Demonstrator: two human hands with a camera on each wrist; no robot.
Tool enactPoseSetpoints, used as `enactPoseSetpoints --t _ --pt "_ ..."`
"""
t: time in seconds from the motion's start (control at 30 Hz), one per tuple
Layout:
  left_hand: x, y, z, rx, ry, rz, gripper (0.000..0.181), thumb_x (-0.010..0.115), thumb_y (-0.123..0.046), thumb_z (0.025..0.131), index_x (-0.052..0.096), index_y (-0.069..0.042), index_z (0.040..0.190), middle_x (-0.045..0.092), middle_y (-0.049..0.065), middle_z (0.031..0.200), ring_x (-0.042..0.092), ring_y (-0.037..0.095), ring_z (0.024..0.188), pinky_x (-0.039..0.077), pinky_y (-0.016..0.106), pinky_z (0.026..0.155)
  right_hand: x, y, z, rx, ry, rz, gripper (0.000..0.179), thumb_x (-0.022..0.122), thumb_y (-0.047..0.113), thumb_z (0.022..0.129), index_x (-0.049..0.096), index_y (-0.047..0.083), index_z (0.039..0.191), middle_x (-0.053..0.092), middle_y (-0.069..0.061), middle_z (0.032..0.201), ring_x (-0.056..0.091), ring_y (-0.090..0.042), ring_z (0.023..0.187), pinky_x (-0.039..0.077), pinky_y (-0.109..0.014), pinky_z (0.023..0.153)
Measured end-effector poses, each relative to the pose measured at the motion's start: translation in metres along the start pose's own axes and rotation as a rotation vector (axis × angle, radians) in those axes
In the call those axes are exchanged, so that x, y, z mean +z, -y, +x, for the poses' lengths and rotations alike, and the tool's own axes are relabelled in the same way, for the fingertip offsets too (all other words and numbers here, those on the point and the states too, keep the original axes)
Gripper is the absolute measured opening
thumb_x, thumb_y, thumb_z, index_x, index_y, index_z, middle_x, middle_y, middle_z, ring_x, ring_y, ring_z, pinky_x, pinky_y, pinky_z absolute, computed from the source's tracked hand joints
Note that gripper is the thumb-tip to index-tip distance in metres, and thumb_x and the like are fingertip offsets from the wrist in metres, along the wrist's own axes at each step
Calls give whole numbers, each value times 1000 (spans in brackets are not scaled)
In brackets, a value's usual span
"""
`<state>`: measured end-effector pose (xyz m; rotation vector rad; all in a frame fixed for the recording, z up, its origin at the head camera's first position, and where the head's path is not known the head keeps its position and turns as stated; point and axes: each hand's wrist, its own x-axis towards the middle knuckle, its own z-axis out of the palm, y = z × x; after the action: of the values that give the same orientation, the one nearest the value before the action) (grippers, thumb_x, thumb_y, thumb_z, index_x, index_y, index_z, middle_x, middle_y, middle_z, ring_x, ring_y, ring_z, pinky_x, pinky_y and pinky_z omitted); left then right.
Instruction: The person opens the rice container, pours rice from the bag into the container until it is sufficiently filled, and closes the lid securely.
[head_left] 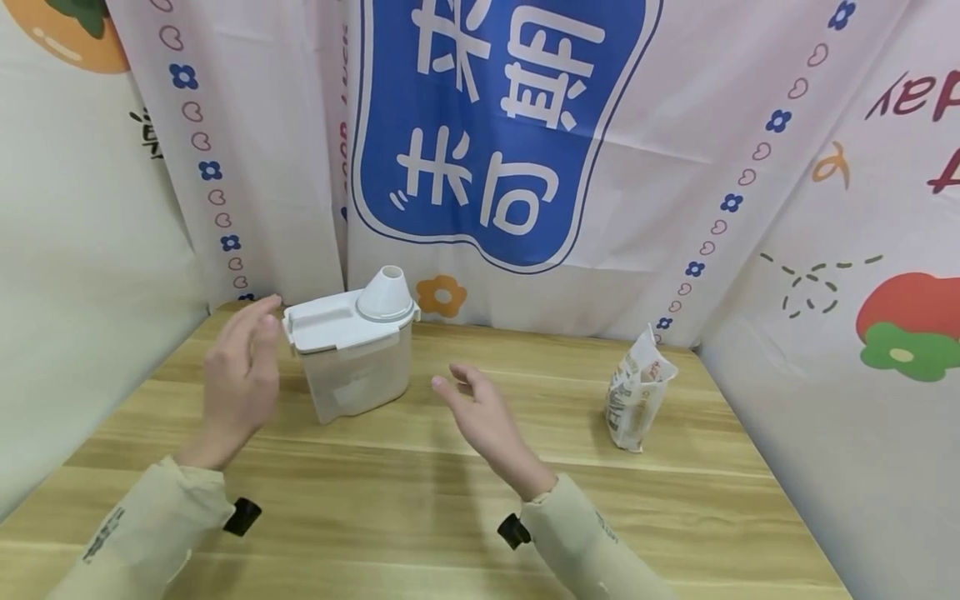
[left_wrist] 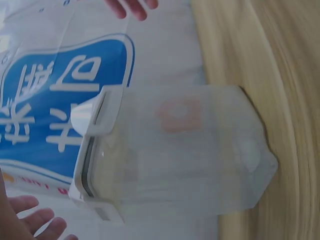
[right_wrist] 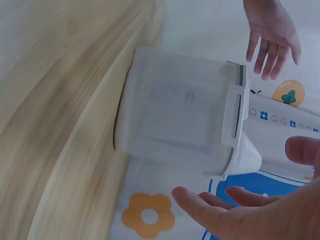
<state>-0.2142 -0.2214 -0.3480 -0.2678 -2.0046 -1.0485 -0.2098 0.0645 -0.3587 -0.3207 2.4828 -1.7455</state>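
A translucent storage container (head_left: 358,375) with a white lid and a cone-shaped spout stands upright at the back left of the table. Just left of it is my left hand (head_left: 242,375), raised with fingers loosely straight and holding nothing. To the container's right, my right hand (head_left: 486,421) hovers apart from it, palm turned inward, fingers slightly bent around no object. In the left wrist view the container (left_wrist: 175,150) looks empty, its lid on. The right wrist view shows the container (right_wrist: 175,107) between both hands, with a gap to the right fingers (right_wrist: 200,207).
A white printed packet (head_left: 636,396) stands upright at the right of the wooden table (head_left: 420,525). Behind the table hangs a printed cloth (head_left: 660,200) with a blue panel; pale printed sheets enclose the left and right sides.
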Motion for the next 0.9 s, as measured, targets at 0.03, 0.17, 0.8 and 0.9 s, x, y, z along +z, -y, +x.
enactPoseSetpoints --t 0.03,0.17,0.8,0.9 --pt "-2 3 2 -39 23 -2 45 35 -25 107 55 5 134 52 22 139 44 39 130 30 42 112 2 2 1 18 0 32 69 57 53 96 45 7 146 46 -6 146 45 -27 130 40 -47 105" --pt "-7 14 10 -187 151 12 56 24 -35 109 43 3 145 39 23 149 33 40 138 21 50 116 11 8 8 58 22 164 62 56 48 98 49 4 142 50 -8 141 47 -26 127 43 -45 104" --pt "-5 55 34 -454 468 -316 83 -7 -54 101 10 9 152 12 31 156 13 48 142 13 62 113 39 43 41 267 62 691 58 58 30 99 41 -5 142 34 -28 146 36 -45 133 37 -51 108" --pt "-2 57 34 -469 473 -381 84 -8 -54 100 11 11 151 12 33 156 13 50 141 12 61 114 43 48 46 291 62 732 58 61 26 97 41 -7 140 35 -30 145 35 -47 133 35 -53 109"
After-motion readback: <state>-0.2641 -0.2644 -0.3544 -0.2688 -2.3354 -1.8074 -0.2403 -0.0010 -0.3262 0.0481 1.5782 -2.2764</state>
